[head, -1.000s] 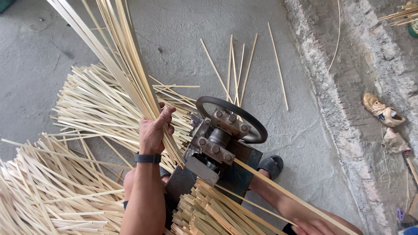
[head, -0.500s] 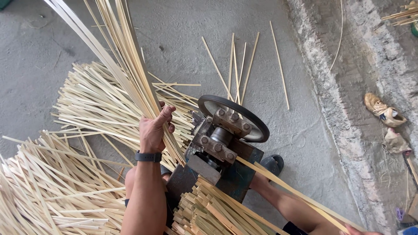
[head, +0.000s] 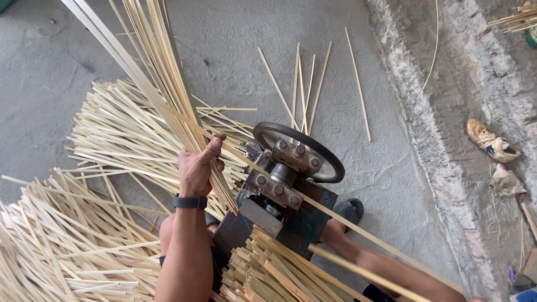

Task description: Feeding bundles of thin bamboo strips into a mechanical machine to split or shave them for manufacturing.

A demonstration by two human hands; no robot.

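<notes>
A long bamboo strip (head: 358, 226) runs through the machine (head: 279, 187), angled toward lower right. The left hand (head: 197, 168) has its fingers wrapped around upright strips (head: 162, 95); best keep them clear of the wheel (head: 299, 151). The right hand's fingers fall out of frame.

No labels, signs or screens that I can see, only a small blue-and-white packet-like scrap (head: 523, 295) on the ground at five o'clock, too cropped to identify.
</notes>
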